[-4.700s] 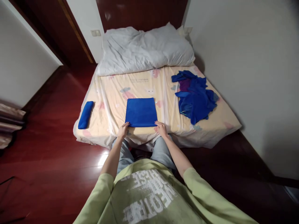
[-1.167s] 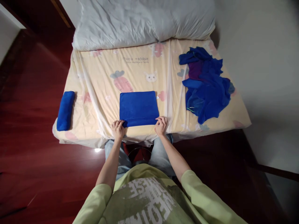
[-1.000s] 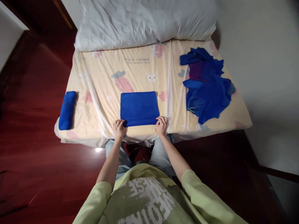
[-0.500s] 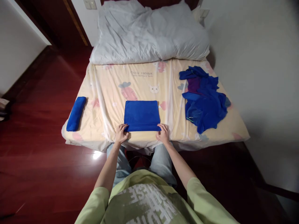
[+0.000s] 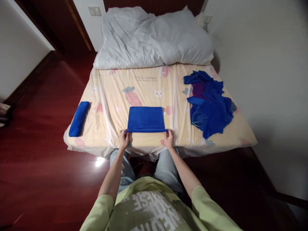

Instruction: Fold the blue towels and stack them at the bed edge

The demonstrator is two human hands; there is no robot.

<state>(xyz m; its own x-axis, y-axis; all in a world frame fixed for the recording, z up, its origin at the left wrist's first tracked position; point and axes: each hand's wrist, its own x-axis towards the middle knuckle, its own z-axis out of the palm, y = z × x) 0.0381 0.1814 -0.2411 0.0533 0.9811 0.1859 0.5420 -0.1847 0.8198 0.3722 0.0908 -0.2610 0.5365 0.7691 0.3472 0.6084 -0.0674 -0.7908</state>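
Observation:
A blue towel [image 5: 146, 117], folded into a flat rectangle, lies near the front edge of the bed. Its near edge is lifted and turned into a narrow roll. My left hand [image 5: 123, 139] pinches the left end of that edge, and my right hand [image 5: 169, 138] pinches the right end. The edge is stretched straight between them. Off to the left rests a rolled blue towel [image 5: 79, 119]. On the right is a crumpled pile of blue cloths [image 5: 211, 109] with a purple cloth [image 5: 198, 89] among them.
The bed [image 5: 113, 96] has a pale yellow sheet printed with carrots and rabbits. A bunched white quilt [image 5: 156, 38] lies across its far end. A wall [image 5: 262, 80] runs along the right, and dark red flooring [image 5: 43, 154] extends on the left.
The near edge of the middle towel has come up off the bed and been turned over between both hands. The flat part now looks shorter. The other cloths stay put.

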